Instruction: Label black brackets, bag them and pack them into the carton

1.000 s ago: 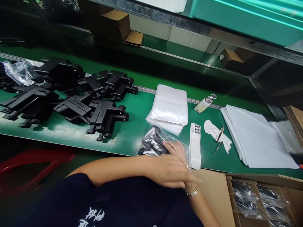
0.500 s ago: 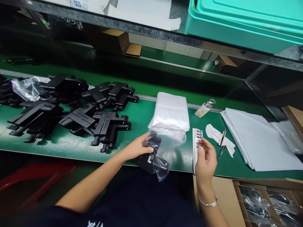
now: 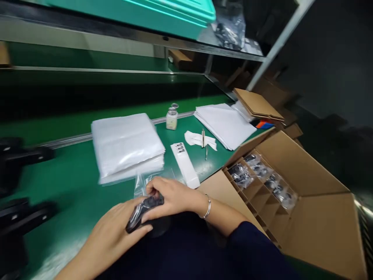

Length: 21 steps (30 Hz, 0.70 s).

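Close to my body, a black plastic part (image 3: 142, 212) sits inside a clear plastic bag (image 3: 140, 186). My left hand (image 3: 112, 229) wraps its near side, thumb below and fingers behind. From the right, my right hand (image 3: 171, 196) closes over the upper end, with the thumb along the part and curled fingers at the bag. Part of the bag sticks out past the fingers toward the bench. Beyond my hands lies a stack of clear plastic bags (image 3: 125, 144). A white label strip (image 3: 185, 165) with black print rests just past my right hand.
An open carton (image 3: 317, 229) with cardboard dividers holds several bagged black parts at right. A small bottle (image 3: 171, 118), tweezers (image 3: 203, 138) on white paper and a white sheet stack (image 3: 224, 122) lie behind. Black parts (image 3: 17, 217) stand at left; a shelf carries a teal bin (image 3: 131, 13).
The view has swung right, bringing the whole carton into sight. My right hand has moved from beside the label strip onto the bagged black part, which both hands now hold.
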Each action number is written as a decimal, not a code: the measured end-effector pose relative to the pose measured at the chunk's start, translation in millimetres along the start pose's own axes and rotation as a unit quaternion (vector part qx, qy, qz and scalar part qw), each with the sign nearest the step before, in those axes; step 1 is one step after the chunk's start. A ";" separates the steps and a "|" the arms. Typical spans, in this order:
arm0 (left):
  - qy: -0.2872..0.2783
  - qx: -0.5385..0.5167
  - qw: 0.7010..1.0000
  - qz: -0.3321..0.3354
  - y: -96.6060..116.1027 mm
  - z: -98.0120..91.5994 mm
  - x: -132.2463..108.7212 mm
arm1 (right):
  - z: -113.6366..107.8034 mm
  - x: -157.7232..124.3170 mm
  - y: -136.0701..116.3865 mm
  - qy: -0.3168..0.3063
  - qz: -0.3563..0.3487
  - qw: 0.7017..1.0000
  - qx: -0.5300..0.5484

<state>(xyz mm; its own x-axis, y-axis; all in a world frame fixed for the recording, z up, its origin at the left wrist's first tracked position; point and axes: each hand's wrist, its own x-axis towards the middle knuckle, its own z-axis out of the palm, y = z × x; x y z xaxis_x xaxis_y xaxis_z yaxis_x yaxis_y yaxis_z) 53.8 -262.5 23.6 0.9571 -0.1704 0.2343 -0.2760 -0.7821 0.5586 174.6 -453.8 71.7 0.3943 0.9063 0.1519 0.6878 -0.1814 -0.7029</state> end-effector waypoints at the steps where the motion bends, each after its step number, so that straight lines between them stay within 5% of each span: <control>1: -0.013 -0.005 1.000 0.026 4.6 4.5 6.1 | -0.8 -11.6 1.3 0.022 -0.009 1.000 0.002; 6: -0.043 -0.091 0.992 0.079 51.6 24.7 38.4 | -19.0 -86.6 4.1 0.144 -0.046 0.988 -0.011; 9: -0.032 -0.159 0.984 0.075 70.6 28.1 51.5 | -50.8 -152.7 1.5 0.308 0.085 0.948 -0.006; 12: -0.041 -0.147 0.987 0.054 72.6 29.9 57.8 | -85.3 -225.7 2.1 0.538 0.276 0.793 -0.075; 14: -0.070 -0.130 0.988 0.044 69.8 33.7 59.8 | -101.8 -265.6 10.0 0.614 0.386 0.673 -0.147; 17: -0.110 -0.120 0.985 0.062 67.1 41.4 62.0 | -113.3 -298.9 32.9 0.596 0.524 0.560 -0.235; 21: -0.133 -0.121 0.982 0.064 66.0 46.8 63.9 | -114.3 -305.5 54.0 0.489 0.642 0.529 -0.263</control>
<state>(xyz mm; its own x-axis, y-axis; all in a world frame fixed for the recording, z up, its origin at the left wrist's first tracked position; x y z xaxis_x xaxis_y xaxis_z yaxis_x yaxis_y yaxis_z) 100.8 -353.0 38.2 0.8935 -0.4337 0.1161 -0.3769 -0.5840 0.7189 161.0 -784.1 66.8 0.6926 -0.6763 0.2511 -0.5557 -0.7221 -0.4120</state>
